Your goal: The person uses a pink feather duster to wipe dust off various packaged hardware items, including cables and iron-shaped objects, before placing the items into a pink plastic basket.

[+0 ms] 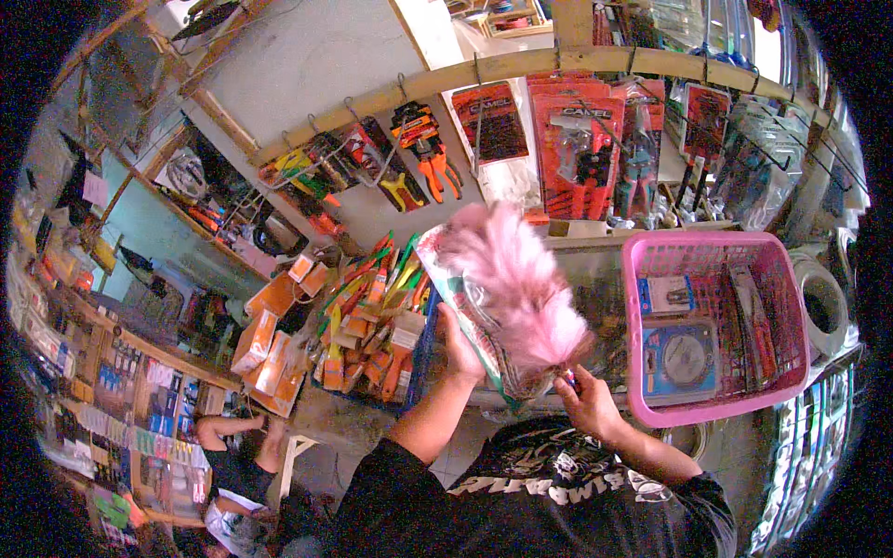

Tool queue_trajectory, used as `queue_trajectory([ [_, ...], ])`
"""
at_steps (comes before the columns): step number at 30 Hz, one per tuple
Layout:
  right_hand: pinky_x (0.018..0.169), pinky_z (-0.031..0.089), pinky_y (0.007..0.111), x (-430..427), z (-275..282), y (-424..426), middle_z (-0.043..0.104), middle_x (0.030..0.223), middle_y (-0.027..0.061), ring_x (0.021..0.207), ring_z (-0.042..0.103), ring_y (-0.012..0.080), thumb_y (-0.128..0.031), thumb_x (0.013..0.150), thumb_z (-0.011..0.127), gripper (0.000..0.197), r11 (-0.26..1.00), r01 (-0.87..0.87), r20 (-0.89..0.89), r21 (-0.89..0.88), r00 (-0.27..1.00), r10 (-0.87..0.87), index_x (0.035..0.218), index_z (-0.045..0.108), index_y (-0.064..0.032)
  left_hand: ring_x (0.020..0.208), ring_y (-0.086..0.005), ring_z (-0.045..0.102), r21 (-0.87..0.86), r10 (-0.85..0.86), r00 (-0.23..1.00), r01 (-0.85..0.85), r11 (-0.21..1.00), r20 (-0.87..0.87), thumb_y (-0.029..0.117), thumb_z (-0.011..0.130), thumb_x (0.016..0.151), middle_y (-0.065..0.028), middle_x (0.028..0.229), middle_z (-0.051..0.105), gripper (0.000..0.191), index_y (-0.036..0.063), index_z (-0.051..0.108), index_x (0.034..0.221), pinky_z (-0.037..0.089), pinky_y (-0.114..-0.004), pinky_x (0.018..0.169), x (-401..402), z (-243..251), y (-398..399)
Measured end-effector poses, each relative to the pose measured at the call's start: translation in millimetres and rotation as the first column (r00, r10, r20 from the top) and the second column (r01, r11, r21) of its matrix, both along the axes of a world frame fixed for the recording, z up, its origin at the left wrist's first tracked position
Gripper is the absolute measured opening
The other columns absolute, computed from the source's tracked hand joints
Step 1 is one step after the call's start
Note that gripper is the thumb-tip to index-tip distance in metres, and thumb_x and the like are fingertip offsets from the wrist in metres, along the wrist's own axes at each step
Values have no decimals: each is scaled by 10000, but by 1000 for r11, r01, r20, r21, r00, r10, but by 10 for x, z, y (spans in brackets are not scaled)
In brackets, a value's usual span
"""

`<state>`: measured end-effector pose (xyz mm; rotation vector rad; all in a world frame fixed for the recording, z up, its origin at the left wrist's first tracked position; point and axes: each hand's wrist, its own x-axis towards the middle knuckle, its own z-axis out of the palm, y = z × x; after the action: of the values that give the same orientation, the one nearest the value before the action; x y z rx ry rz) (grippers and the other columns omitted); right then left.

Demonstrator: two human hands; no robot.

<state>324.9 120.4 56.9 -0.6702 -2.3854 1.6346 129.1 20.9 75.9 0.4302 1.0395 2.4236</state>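
Note:
A pink fluffy duster [513, 272] lies slantwise across a packaged item [466, 317] in front of me. My right hand [591, 404] grips the duster by its handle end, at the lower right of the fluff. With the fingers mostly behind it, my left hand [462, 349] holds the package by its left edge. That package has a white, red and green card under clear plastic; the duster covers much of it, and I cannot tell its contents. Just left of my left hand, a blue bin [427, 349] is heaped with paintbrushes [377, 335] with coloured handles.
A pink plastic basket [633, 335] with packaged goods, including a disc in a blue pack [680, 359], stands at right. Carded pliers [436, 157] hang from a wooden rail [516, 66] ahead. Orange-and-white boxes [268, 356] sit left. Another person [241, 467] is at lower left.

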Motion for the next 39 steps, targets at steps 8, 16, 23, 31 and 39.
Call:
queue_trajectory([
  [8, 546, 446, 388, 139, -40, 113, 586, 690, 224, 592, 601, 316, -329, 860, 566, 340, 1000, 13, -125, 4, 992, -12, 904, 521, 5, 1182, -261, 407, -1, -107, 983, 108, 994, -149, 587, 278, 887, -125, 1274, 430, 688, 46, 328, 1309, 331, -415, 996, 339, 116, 96],
  [16, 613, 475, 400, 263, -46, 188, 612, 773, 217, 716, 605, 384, -330, 871, 546, 350, 958, 74, -151, -278, 981, -119, 982, 518, 1, 1138, -294, 449, -80, -59, 983, 45, 996, -171, 567, 315, 875, -158, 1216, 482, 712, -5, 341, 1297, 373, -428, 962, 499, 231, 480],
  [23, 632, 463, 433, 294, -15, 68, 611, 815, 221, 772, 601, 403, -288, 878, 533, 308, 945, 87, -56, -314, 992, -109, 984, 496, -1, 1185, -342, 400, 113, -264, 964, 265, 958, -25, 519, 381, 871, -177, 1301, 407, 649, 56, 330, 1322, 338, -485, 983, 173, -106, 331],
  [31, 582, 433, 379, 208, -6, 42, 572, 713, 201, 588, 519, 256, -329, 875, 546, 347, 976, 114, -57, -187, 990, -127, 913, 501, 13, 1009, -244, 524, -30, -95, 993, 93, 995, -71, 547, 387, 873, -112, 1153, 515, 621, 47, 416, 1241, 410, -394, 898, 306, 136, 317],
  [39, 392, 335, 275, 88, -346, -69, 394, 504, -38, 434, 398, 77, -391, 890, 507, 311, 754, 203, 27, -624, 971, -238, 730, 483, -125, 1139, -260, 461, -59, -237, 970, 234, 970, -51, 568, 357, 874, -107, 1232, 473, 657, 53, 368, 1282, 353, -402, 978, 148, -9, 97],
])
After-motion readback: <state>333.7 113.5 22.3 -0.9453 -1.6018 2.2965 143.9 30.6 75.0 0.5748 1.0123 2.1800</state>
